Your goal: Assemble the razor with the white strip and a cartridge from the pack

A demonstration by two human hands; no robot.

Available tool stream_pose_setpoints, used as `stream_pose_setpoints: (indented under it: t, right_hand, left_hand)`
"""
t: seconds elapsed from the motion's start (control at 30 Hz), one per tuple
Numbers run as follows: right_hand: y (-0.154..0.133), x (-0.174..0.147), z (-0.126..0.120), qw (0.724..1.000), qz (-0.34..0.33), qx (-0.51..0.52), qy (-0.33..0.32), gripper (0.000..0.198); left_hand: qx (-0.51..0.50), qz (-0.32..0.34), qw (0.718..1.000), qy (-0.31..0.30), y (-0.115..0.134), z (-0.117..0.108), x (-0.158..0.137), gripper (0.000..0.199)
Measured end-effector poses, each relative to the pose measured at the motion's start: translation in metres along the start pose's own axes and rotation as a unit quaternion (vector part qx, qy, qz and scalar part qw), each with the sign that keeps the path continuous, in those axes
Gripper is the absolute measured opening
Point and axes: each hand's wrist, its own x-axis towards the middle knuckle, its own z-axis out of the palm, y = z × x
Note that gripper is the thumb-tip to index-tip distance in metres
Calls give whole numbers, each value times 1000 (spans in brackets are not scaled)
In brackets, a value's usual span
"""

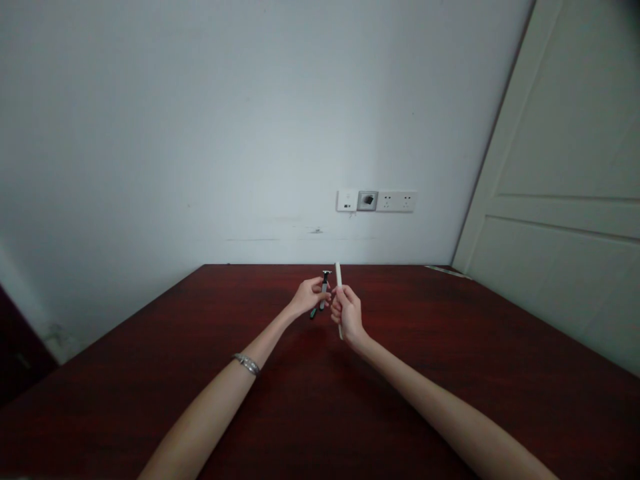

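Note:
My left hand (pixel 309 297) is closed, its thumb and fingers pinching a slim razor (pixel 325 288) with a grey and black handle and a small T-shaped head pointing up. Just below those fingers shows a short dark piece with a green stripe (pixel 313 313); whether it is held too or lies on the table, I cannot tell. Close by on the right, my right hand (pixel 349 313) is wrapped round a thin white stick (pixel 339 275). The stick stands nearly upright, its top above the fist and its lower end poking out below. Its exact kind is not clear.
Both hands are over a dark red wooden table (pixel 280 413), whose far edge meets a white wall (pixel 250 133). Wall sockets (pixel 397 201) sit above that edge. A pale panelled door (pixel 565 220) stands on the right, and a thin flat strip (pixel 447 272) lies at the far right corner.

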Motion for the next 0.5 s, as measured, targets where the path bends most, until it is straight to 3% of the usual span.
stream_pose_setpoints:
  t: [0.13,0.3,0.5]
  right_hand:
    - [2,-1,-4,1000,22,-15,-11,35]
    - [-8,5,2,1000,-14,4,-5,35]
    - [0,-4,-1,999,29,-27,-23,37]
  left_hand:
    - [-7,-8,1000,5,-3,-2,0,26]
    - [-13,-10,1000,-2,-4,-2,0,25]
    - [0,9,1000,4,-3,-2,2,24]
